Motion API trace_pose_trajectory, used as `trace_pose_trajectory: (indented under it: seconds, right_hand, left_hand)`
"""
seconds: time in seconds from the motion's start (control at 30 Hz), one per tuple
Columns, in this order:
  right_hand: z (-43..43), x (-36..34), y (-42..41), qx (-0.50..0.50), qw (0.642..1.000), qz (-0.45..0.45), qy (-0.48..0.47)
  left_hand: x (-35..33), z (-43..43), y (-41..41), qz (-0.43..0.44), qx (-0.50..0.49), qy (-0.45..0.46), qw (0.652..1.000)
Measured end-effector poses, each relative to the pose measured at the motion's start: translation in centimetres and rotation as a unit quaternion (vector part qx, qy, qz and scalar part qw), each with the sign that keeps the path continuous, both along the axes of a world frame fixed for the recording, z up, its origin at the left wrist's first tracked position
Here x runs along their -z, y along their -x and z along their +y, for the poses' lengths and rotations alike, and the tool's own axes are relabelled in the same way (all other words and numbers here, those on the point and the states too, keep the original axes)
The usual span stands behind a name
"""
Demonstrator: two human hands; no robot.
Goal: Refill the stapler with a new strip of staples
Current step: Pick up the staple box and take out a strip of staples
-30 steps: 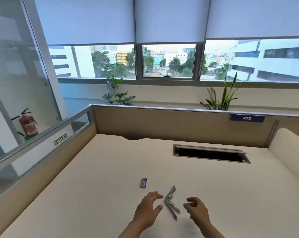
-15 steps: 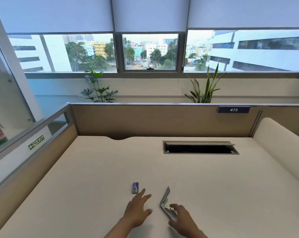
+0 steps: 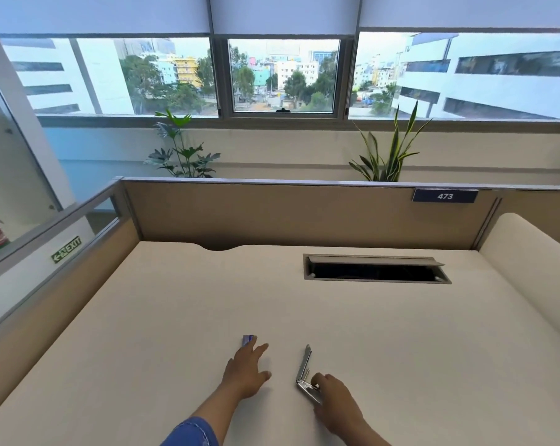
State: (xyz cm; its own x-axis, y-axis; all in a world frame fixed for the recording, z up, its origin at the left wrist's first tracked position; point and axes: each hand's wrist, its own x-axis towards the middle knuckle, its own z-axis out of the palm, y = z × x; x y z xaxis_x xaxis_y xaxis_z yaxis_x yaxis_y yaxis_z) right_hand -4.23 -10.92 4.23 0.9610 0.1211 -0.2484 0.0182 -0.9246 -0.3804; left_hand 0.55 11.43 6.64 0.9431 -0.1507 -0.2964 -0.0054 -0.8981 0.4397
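A small metal stapler lies on the beige desk, hinged open in a V with its top arm pointing away from me. My right hand grips the stapler's base at the near end. A small blue staple box lies to the left of the stapler. My left hand stretches flat across the desk with straight fingers, and its fingertips touch the box's near edge, hiding part of it. No staple strip is visible.
A rectangular cable slot with a raised flap is set into the desk at the back right. Tan partition walls enclose the desk at the back and left. A rounded cream panel borders the right side.
My left hand has moved left and forward from beside the stapler to the staple box. My right hand has closed on the stapler's base. The camera view has tilted and shifted.
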Motion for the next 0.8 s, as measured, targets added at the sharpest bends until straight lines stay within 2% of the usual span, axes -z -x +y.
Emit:
trace_pose_trajectory:
  seconds: [0.27, 0.4, 0.5, 0.67, 0.8]
  right_hand:
    - [-3.2, 0.4, -1.0, -0.011, 1.0, -0.01, -0.021]
    - [-3.8, 0.4, -1.2, 0.005, 0.999, -0.01, -0.049]
    - [-4.2, 0.2, -1.4, 0.012, 0.997, 0.005, -0.07]
    - [-4.8, 0.1, -1.7, 0.01, 0.992, 0.023, -0.124]
    - [-4.7, -0.7, -2.0, 0.056, 0.981, 0.011, -0.186]
  left_hand:
    - [0.1, -1.1, -2.9, 0.027, -0.046, -0.029, 0.998]
    - [0.7, -0.9, -3.5, 0.059, -0.1, -0.013, 0.993]
    - [1.5, -0.3, -3.7, 0.074, -0.103, -0.01, 0.992]
    - [2.5, 0.3, -3.0, 0.037, -0.093, -0.019, 0.995]
    - [2.6, -0.2, -2.1, 0.013, -0.112, -0.016, 0.994]
